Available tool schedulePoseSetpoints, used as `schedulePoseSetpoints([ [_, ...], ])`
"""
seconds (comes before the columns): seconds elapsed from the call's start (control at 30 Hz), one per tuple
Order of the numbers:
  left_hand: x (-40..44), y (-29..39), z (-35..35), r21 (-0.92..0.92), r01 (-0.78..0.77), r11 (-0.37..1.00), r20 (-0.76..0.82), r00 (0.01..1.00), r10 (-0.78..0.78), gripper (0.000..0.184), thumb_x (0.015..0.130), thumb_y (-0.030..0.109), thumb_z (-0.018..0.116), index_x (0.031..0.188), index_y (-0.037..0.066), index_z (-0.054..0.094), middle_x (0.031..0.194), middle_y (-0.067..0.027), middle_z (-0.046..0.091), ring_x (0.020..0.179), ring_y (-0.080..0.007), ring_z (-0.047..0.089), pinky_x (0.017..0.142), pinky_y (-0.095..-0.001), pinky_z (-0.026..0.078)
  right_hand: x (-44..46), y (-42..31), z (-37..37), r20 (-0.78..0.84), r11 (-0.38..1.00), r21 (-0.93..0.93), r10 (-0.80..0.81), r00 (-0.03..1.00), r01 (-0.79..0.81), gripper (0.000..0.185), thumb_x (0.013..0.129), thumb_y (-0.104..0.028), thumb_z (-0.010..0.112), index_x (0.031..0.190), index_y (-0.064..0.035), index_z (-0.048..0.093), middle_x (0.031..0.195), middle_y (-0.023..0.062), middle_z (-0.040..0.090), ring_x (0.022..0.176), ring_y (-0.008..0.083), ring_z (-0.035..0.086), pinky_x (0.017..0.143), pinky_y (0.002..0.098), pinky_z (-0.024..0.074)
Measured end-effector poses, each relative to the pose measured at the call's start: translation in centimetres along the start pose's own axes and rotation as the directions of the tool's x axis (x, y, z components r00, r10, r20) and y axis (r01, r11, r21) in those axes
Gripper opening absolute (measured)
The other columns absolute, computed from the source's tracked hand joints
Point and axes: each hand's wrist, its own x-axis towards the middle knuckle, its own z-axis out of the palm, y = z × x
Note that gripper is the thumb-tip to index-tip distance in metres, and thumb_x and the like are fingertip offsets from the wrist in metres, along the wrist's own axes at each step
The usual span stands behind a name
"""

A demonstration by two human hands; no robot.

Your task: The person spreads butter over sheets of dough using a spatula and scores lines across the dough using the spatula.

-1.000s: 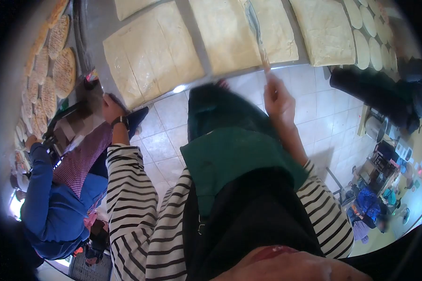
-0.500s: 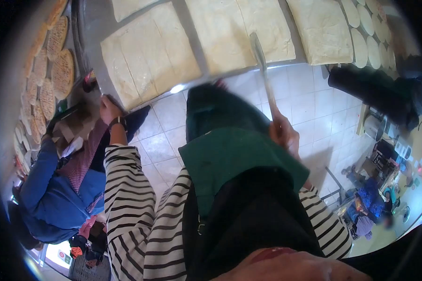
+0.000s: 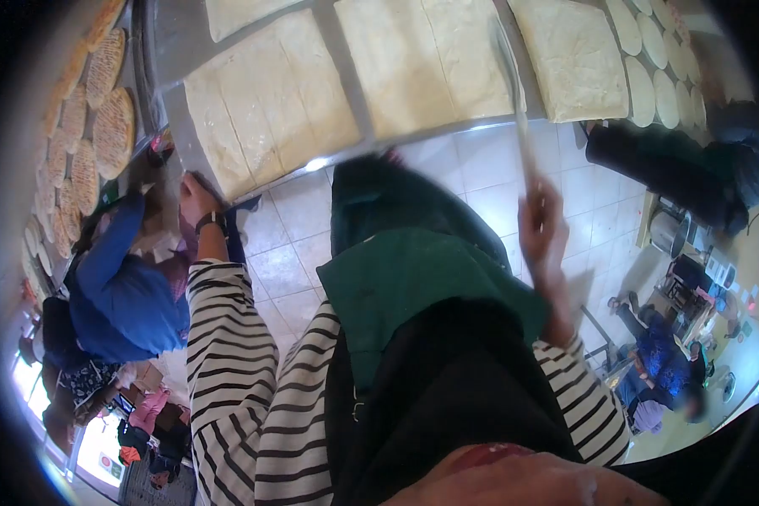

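The knife (image 3: 509, 63), blurred, has its blade over the right edge of the middle dough slab (image 3: 430, 67), its handle in the closed fingers of the right hand (image 3: 542, 221), while the left hand (image 3: 198, 198) curls around the near left corner of the gray table (image 3: 170, 110). Another slab (image 3: 572, 63) and dough ovals (image 3: 652, 42) lie right, seeded loaves (image 3: 112, 126) far left; a blue-clothed person (image 3: 126, 287) stands left, above pale floor tiles (image 3: 287, 228).

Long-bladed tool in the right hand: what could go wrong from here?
The long-bladed tool overlaps the middle dough slab's right edge, so it might nick the neighboring slab. The right hand is blurred; a quick stroke could run crooked. The left hand, by the table corner, might dent the left slab.
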Motion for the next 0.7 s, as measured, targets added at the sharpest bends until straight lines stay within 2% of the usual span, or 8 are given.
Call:
schedulePoseSetpoints([
  [0.03,0.0,0.0,0.0,-0.003,-0.001,1.000,-0.002,1.000,0.001,0.061,0.090,0.056,0.040,0.114,0.005,0.063,0.107,-0.0204,0.065,0.101,-0.0379,0.061,0.087,-0.0429,0.045,2.6,-0.2,0.8,-0.070,0.997,-0.025,-0.079,0.994,0.078,0.037,0.087,-0.007,0.062,0.122,-0.0045,0.053,0.100,0.0187,0.065,0.081,0.0282,0.068,0.065,0.0358,0.0548],
  [0.1,0.1,-0.1,0.1,-0.010,-0.002,1.000,0.003,1.000,0.002,0.059,0.091,0.054,0.039,0.114,0.005,0.063,0.107,-0.0204,0.065,0.100,-0.0373,0.062,0.086,-0.0421,0.046,7.8,-0.3,2.2,-0.158,0.953,-0.112,-0.297,0.942,0.282,0.040,0.087,-0.003,0.058,0.126,-0.0094,0.054,0.082,0.0113,0.059,0.065,0.0147,0.058,0.057,0.0276,0.0479],
  [0.17,-0.2,0.2,0.1,-0.057,-0.012,0.998,0.001,1.000,0.012,0.058,0.092,0.053,0.039,0.114,0.005,0.063,0.106,-0.0201,0.066,0.099,-0.0369,0.062,0.086,-0.0416,0.046,11.8,-1.6,2.9,-0.153,0.871,-0.208,-0.479,0.864,0.446,0.046,0.085,-0.004,0.059,0.129,-0.0154,0.054,0.091,0.0115,0.060,0.074,0.0250,0.061,0.063,0.0333,0.0502],
  [0.3,0.0,0.0,0.2,-0.072,-0.048,0.996,-0.004,0.999,0.048,0.057,0.093,0.050,0.039,0.113,0.002,0.063,0.103,-0.0192,0.067,0.094,-0.0347,0.063,0.082,-0.0404,0.047,13.6,-2.1,3.4,-0.013,0.883,-0.212,-0.431,0.902,0.419,0.049,0.083,-0.003,0.059,0.129,-0.0202,0.055,0.091,0.0106,0.059,0.078,0.0321,0.058,0.065,0.0393,0.0498],
  [0.37,-0.4,0.2,0.0,-0.067,-0.027,0.997,-0.001,1.000,0.027,0.058,0.093,0.051,0.039,0.114,0.002,0.063,0.103,-0.0189,0.067,0.093,-0.0341,0.064,0.082,-0.0403,0.047,10.8,-0.9,2.6,0.031,0.833,-0.322,-0.467,0.884,0.451,0.051,0.083,-0.003,0.056,0.130,-0.0230,0.054,0.077,0.0092,0.056,0.062,0.0291,0.058,0.055,0.0395,0.0478],
  [0.43,-0.5,0.3,-0.1,-0.065,-0.013,0.998,-0.001,1.000,0.013,0.059,0.093,0.052,0.039,0.114,0.002,0.062,0.102,-0.0186,0.067,0.092,-0.0335,0.064,0.081,-0.0401,0.047,6.6,-0.1,0.7,0.123,0.833,-0.359,-0.405,0.906,0.421,0.051,0.082,-0.001,0.057,0.129,-0.0206,0.055,0.074,0.0080,0.054,0.058,0.0261,0.056,0.050,0.0371,0.0466],
  [0.57,-1.1,1.0,-0.3,-0.114,0.021,0.993,0.011,1.000,-0.020,0.060,0.092,0.054,0.040,0.111,0.002,0.063,0.102,-0.0184,0.067,0.093,-0.0331,0.064,0.080,-0.0394,0.048,-1.8,2.5,-3.1,0.202,0.852,-0.345,-0.342,0.918,0.394,0.052,0.079,0.002,0.060,0.127,-0.0172,0.058,0.073,0.0053,0.054,0.055,0.0212,0.055,0.047,0.0342,0.0460],
  [0.7,-1.3,1.6,-0.7,-0.105,0.031,0.994,0.011,0.999,-0.030,0.060,0.091,0.055,0.041,0.111,0.003,0.064,0.104,-0.0176,0.067,0.096,-0.0336,0.064,0.082,-0.0395,0.048,-3.9,2.8,-4.3,0.151,0.912,-0.264,-0.283,0.947,0.315,0.051,0.079,0.002,0.062,0.127,-0.0125,0.057,0.075,0.0068,0.057,0.059,0.0188,0.058,0.051,0.0320,0.0481],
])
